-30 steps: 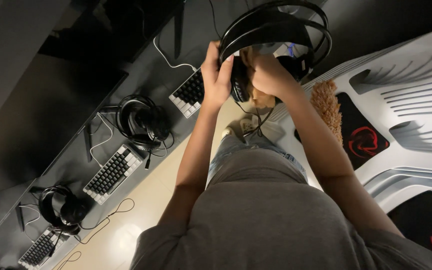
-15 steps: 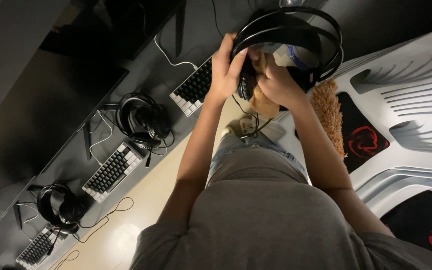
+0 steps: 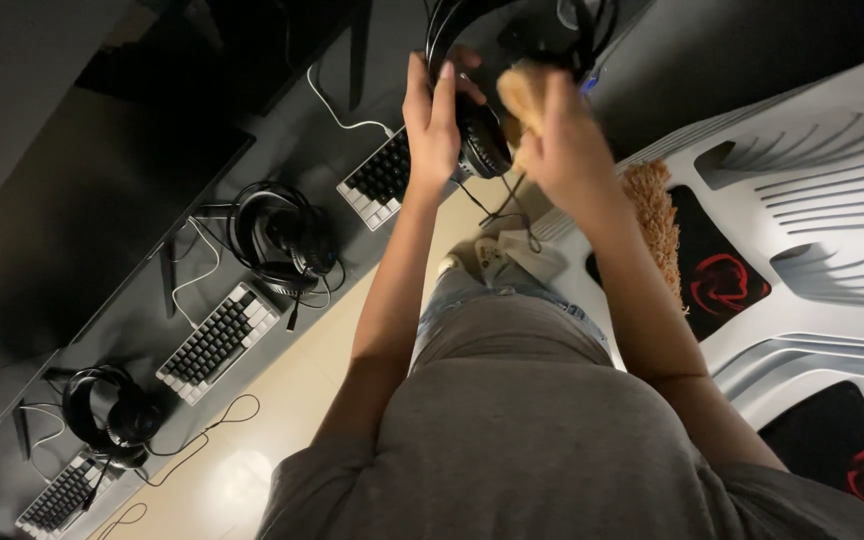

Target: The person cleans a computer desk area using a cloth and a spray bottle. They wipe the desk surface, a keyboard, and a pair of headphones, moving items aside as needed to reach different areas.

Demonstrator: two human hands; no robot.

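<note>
Gripping headset [image 3: 492, 90] earcup w/ left hand [image 3: 432, 120], band arching up; right hand [image 3: 562, 140] clamped on cloth [image 3: 520, 90].

Dim room; my right hand [image 3: 562, 140] blurs, glare pools on the floor [image 3: 237, 485] below the desk [image 3: 132, 330].

Long dark desk [image 3: 132, 330] w/ black monitors [image 3: 72, 230], glossy beige floor [image 3: 252, 450], white gaming chairs [image 3: 832, 230] at right.

dark blank screen [image 3: 82, 210], upper left
</note>
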